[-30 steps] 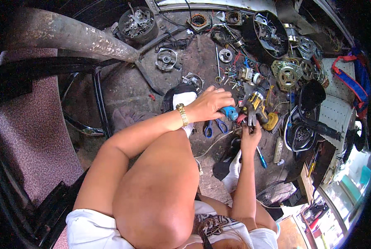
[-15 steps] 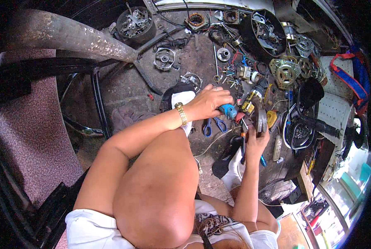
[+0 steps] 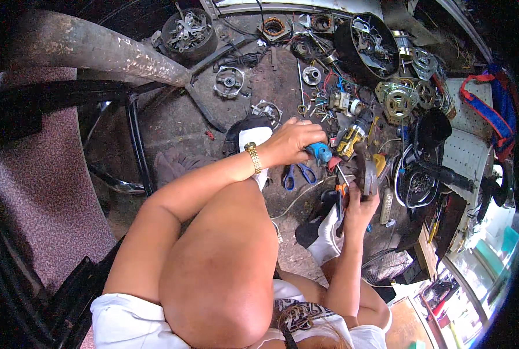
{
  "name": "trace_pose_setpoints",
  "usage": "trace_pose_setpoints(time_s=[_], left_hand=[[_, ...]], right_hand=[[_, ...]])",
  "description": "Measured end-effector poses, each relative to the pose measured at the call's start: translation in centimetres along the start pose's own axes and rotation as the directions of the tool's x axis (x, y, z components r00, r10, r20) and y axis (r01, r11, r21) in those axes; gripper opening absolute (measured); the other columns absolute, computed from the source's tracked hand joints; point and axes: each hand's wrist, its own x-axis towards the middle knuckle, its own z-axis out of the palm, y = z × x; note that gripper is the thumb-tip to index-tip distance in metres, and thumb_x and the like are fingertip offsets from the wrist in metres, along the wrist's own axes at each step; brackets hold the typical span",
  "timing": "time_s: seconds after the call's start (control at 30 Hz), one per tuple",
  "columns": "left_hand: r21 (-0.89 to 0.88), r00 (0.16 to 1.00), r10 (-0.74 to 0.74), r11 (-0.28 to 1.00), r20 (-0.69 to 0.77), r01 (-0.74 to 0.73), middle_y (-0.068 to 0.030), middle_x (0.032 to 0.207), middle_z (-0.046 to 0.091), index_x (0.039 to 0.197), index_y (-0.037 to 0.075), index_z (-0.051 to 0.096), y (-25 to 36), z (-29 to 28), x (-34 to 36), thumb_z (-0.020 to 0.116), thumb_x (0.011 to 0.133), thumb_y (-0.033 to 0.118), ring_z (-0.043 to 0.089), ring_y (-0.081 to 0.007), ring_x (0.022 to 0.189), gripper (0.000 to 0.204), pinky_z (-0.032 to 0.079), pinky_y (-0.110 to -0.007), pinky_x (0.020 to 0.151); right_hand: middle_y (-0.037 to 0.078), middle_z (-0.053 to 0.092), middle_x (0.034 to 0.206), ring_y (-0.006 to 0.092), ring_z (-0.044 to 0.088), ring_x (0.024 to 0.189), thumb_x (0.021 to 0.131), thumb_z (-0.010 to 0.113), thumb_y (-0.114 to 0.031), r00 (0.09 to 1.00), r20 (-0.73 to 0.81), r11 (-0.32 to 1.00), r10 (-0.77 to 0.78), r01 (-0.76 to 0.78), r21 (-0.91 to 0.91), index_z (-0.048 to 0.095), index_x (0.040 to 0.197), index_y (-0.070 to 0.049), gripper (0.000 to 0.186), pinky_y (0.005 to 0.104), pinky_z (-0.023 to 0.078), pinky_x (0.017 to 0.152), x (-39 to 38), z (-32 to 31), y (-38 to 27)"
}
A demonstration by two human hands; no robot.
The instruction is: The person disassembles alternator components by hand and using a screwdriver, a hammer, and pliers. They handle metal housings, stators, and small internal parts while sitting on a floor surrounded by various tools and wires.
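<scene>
My left hand (image 3: 297,142), with a gold watch at the wrist, is closed around the blue handle of a screwdriver (image 3: 320,153). Its thin metal shaft slants down toward the part in my other hand. My right hand (image 3: 361,208) grips a curved grey metal part (image 3: 367,174), held on edge; its far side is hidden. Just left of the right hand is a tool with orange handles (image 3: 342,189), partly covered. Blue-handled scissors (image 3: 299,176) lie on the floor below my left hand. A yellow and black power drill (image 3: 352,141) lies beyond the metal part.
Loose screws, a motor housing (image 3: 230,82) and other metal parts (image 3: 399,100) lie around the floor. Two dark tubs of parts stand at the back, one on the left (image 3: 190,36), one on the right (image 3: 369,51). A small fan (image 3: 387,266) sits at lower right.
The metal part in my right hand has tilted and shifted slightly right, showing more of the orange handles. My left hand keeps its hold on the screwdriver, almost unmoved.
</scene>
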Motion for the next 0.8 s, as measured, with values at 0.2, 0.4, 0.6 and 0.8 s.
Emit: trace_pose_setpoints(time_s=[0.2,0.4,0.6,0.8], left_hand=[[-0.083,0.992,-0.036,0.996,-0.117,0.026,-0.0036,0.082,0.058,0.087,0.011,0.055,-0.5,0.2,0.5,0.068,0.058,0.010,0.056,-0.0255,0.083,0.032,0.039,-0.036,0.070],[-0.105,0.986,-0.029,0.994,-0.163,0.012,-0.0059,0.079,0.058,0.085,0.009,0.055,-0.3,0.4,0.4,0.068,0.060,0.011,0.056,-0.0275,0.081,0.028,0.041,-0.037,0.069],[-0.076,0.985,-0.077,0.995,-0.155,0.065,-0.0059,0.079,0.058,0.085,0.008,0.056,-0.9,0.1,0.3,0.068,0.062,0.011,0.056,-0.0275,0.081,0.026,0.042,-0.038,0.069],[-0.087,0.989,-0.073,0.994,-0.129,0.062,-0.0040,0.080,0.058,0.084,0.010,0.056,-0.6,0.0,0.5,0.069,0.062,0.013,0.056,-0.0259,0.082,0.026,0.040,-0.037,0.070]], right_hand=[[0.005,0.054,0.078,0.0114,0.049,0.069,0.078,0.059,-0.001,0.992,0.028,0.992,-0.121,0.121,-0.032,0.053,0.098,0.001,0.021,0.0261,0.042,0.061,-1.3,0.1,-2.3],[0.011,0.060,0.075,0.0195,0.058,0.066,0.081,0.059,-0.021,0.956,0.020,0.957,-0.291,0.291,0.004,0.056,0.099,0.000,0.027,0.0310,0.045,0.061,-3.2,0.1,-0.9],[0.016,0.057,0.074,0.0364,0.055,0.065,0.076,0.056,-0.001,0.890,0.165,0.851,-0.424,0.454,-0.265,0.054,0.090,0.001,0.014,0.0367,0.044,0.060,-1.8,2.6,-0.9],[0.015,0.055,0.073,0.0304,0.053,0.060,0.088,0.052,-0.021,0.893,0.089,0.871,-0.440,0.449,-0.200,0.055,0.089,0.000,0.022,0.0366,0.040,0.053,-2.3,2.6,1.9]])
